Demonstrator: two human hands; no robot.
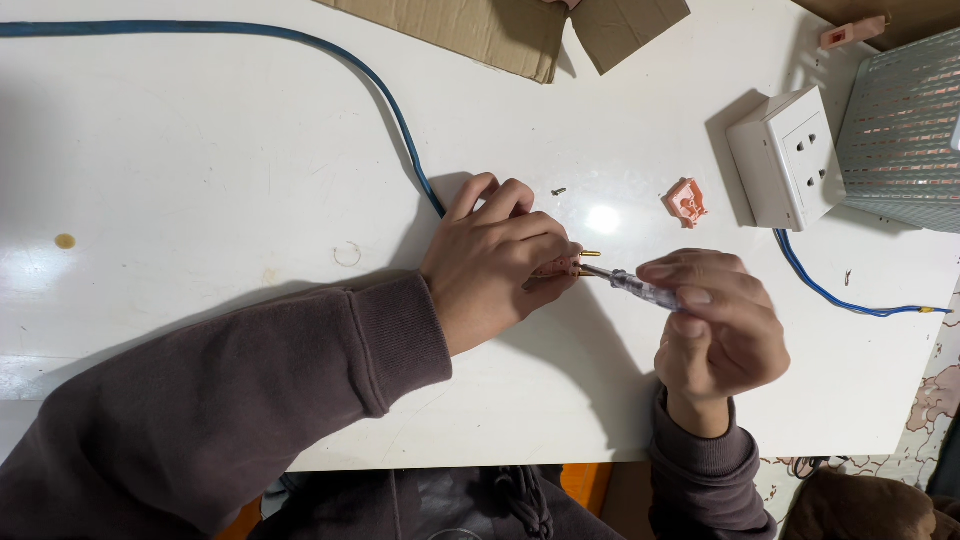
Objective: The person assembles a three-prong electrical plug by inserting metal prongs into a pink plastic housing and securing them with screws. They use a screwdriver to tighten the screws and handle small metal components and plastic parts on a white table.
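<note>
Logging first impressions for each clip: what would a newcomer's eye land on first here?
At the centre of the white table, the left hand pins a small pink plastic plug part while the right hand holds a clear-handled screwdriver to it. A blue cable curves away up-left; a white square wall socket sits at upper right.

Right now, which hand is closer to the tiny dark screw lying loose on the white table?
Left. The left hand lies just beside the screw; the right hand is farther off, gripping a screwdriver.
</note>
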